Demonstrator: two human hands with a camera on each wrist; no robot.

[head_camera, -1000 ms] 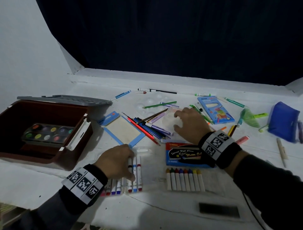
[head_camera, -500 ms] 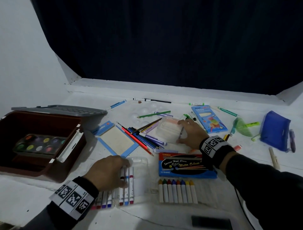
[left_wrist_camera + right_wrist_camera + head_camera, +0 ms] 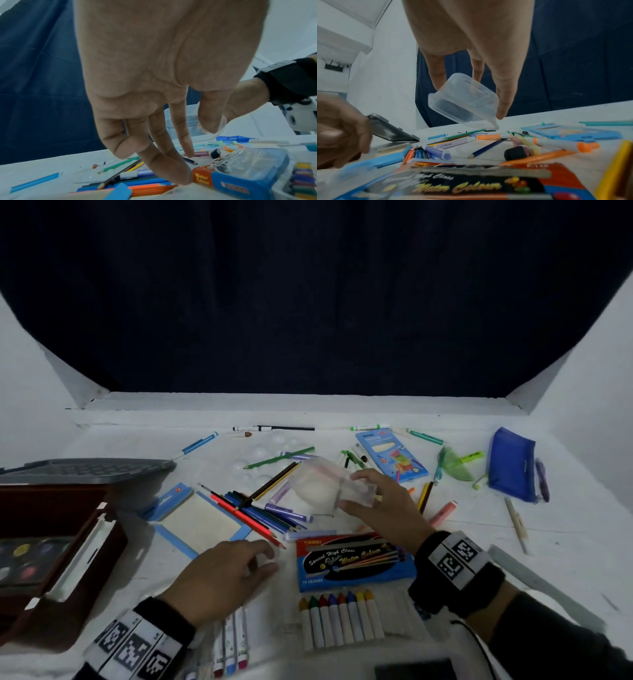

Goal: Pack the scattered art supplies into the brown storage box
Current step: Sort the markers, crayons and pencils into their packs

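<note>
The right hand (image 3: 383, 508) holds a clear plastic tub (image 3: 464, 100) lifted off the counter (image 3: 565, 529), fingers and thumb clamped on its sides, the tub tilted with its open mouth facing down and to the left. The left hand (image 3: 222, 580) hovers low with its fingers loosely spread and nothing in them, just above a row of markers (image 3: 233, 645) and beside a blue watercolour box (image 3: 352, 559). In front of that box lies a row of crayons (image 3: 339, 618). Between the hands, coloured pencils (image 3: 257, 508) and pens lie in a loose heap next to a blue-framed pad (image 3: 198, 522). The brown storage box (image 3: 51, 542) stands open at the left edge of the counter with a paint palette (image 3: 24, 559) inside. A blue pouch (image 3: 510, 463) lies far right.
</note>
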